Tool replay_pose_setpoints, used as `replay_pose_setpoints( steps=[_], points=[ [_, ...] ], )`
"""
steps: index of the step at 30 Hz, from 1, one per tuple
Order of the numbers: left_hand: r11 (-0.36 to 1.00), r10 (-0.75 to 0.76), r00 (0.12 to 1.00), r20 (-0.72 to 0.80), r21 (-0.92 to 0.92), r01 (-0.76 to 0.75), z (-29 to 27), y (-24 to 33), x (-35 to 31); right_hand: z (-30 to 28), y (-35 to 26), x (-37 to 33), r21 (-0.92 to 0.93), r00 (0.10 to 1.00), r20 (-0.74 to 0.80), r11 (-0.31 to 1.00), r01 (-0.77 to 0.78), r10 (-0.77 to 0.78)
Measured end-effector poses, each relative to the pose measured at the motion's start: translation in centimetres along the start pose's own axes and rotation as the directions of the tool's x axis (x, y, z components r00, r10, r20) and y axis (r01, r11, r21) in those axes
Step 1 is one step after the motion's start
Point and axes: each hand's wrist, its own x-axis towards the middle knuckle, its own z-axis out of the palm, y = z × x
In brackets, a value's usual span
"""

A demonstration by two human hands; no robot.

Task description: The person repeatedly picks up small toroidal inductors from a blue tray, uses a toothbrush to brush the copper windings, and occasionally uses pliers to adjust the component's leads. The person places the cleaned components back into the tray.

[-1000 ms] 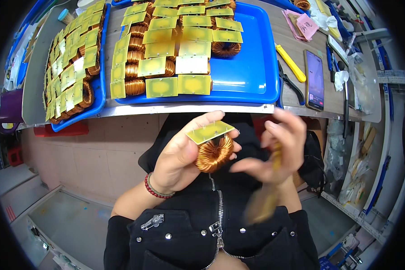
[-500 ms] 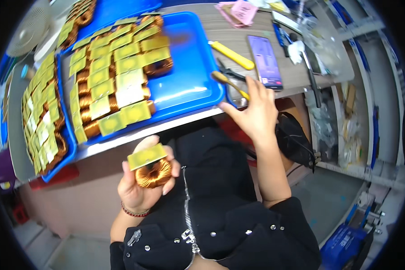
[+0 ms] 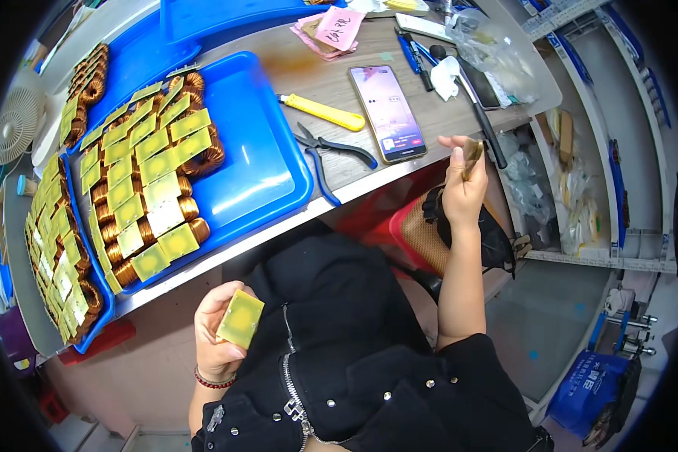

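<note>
My left hand [image 3: 217, 331] is closed round a copper-wound ring coil, of which only its square yellow board [image 3: 241, 319] shows; the winding is hidden behind the board and fingers. Out to the right, past the table's front edge, my right hand [image 3: 463, 188] pinches a small brush [image 3: 472, 154] with brownish bristles, partly hidden by the fingers. A blue tray [image 3: 260, 169] at the left of the table bears rows of copper coils with yellow boards [image 3: 158, 167]; its right part shows bare blue.
Right of the tray lie a yellow utility knife [image 3: 322, 111], blue-and-black pliers [image 3: 339, 149] and a lit phone [image 3: 387, 113]. Farther back are pink paper slips [image 3: 337, 30], pens [image 3: 414, 59] and a plastic bag [image 3: 497, 56]. A second coil tray [image 3: 102, 320] stands far left; a stool [image 3: 422, 235] sits below.
My right hand has picked up the brush from beside the tray and moved right with it. My left hand has turned the coil so its board faces up. The view has shifted.
</note>
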Motion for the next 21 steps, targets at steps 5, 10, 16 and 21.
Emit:
replay_pose_setpoints(
  steps=[5,10,16,21],
  points=[
    [0.991,-0.106,0.993,-0.048,-0.087,0.101,1.9,0.0,1.0,0.8,0.5,0.7,-0.075,0.994,0.114,0.997,0.006,0.003],
    [0.994,-0.1,0.995,0.014,-0.044,0.101,1.3,-0.6,1.6,0.9,1.2,1.9,-0.177,0.997,0.081,0.984,0.035,-0.021],
    [0.991,-0.128,0.989,-0.068,-0.037,0.125,1.7,-0.5,2.1,2.2,1.7,2.0,-0.353,0.983,0.128,0.92,0.173,-0.135],
    [0.995,-0.102,0.994,-0.037,0.019,0.103,1.5,-0.7,2.6,1.9,0.5,1.0,-0.384,0.936,0.29,0.871,0.306,-0.201]
  ],
)
